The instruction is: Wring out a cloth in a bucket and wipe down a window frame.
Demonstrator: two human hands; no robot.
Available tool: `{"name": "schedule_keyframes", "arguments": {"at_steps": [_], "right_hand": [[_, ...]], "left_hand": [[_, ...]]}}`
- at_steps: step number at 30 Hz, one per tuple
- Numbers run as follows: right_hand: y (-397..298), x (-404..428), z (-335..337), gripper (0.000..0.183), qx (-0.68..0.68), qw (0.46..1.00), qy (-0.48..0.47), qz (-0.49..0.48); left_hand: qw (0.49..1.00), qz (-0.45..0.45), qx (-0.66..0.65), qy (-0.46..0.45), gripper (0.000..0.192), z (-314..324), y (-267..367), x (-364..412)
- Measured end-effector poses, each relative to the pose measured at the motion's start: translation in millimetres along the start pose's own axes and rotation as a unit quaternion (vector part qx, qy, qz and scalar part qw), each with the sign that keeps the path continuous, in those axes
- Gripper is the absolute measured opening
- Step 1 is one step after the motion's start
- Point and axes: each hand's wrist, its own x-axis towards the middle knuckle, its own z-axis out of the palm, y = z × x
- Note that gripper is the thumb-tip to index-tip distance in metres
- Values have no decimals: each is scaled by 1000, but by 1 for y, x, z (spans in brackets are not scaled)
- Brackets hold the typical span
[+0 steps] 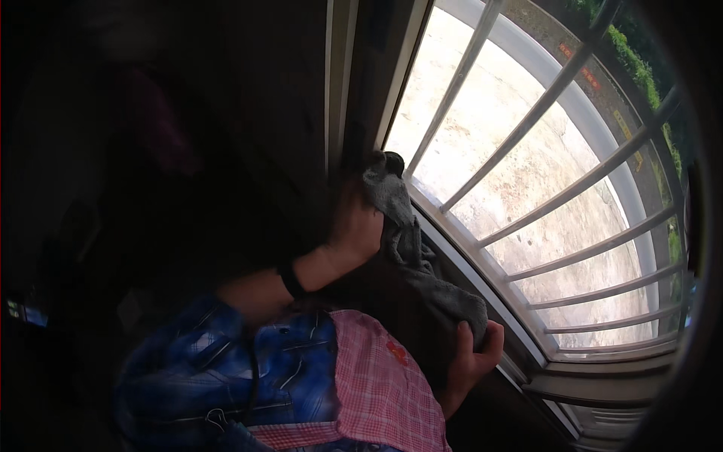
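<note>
A grey cloth (418, 248) stretches, partly bunched, along the inner side of a window frame (474, 271). Its upper end lies at my left hand (356, 226), whose wrist wears a black band; shadow and the cloth hide most of the fingers, though they seem closed on it. A dark rounded thing (394, 164) shows at the cloth's top, too dim to name. The lower end of the cloth is pinched between thumb and finger of my right hand (474, 356), beside the lower part of the frame.
Metal window bars (525, 127) stand beyond the frame, with bright ground and green plants outside. A vertical frame post (342, 85) rises above my left hand. The left side is very dark. A red checked apron (378, 384) covers part of my blue plaid shirt.
</note>
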Motion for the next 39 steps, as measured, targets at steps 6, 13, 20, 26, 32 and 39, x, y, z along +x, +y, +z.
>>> {"name": "schedule_keyframes", "arguments": {"at_steps": [6,13,20,26,32,39], "right_hand": [[1,0,-5,16,-66,997,-3,-43],[23,2,-8,33,-30,999,-37,-20],[-2,29,36,26,132,970,-52,-196],[1,40,38,18,137,966,-115,-187],[3,37,36,19,107,980,-97,-137],[20,20,18,18,146,983,-89,-72]], "left_hand": [[991,-75,-106,-24,13,-30,-5,36],[888,159,-426,76,82,-50,15,153],[893,342,68,285,53,-134,94,296],[846,347,220,340,37,-143,104,289],[803,341,411,264,29,-58,72,242],[959,56,-276,44,23,7,27,112]]}}
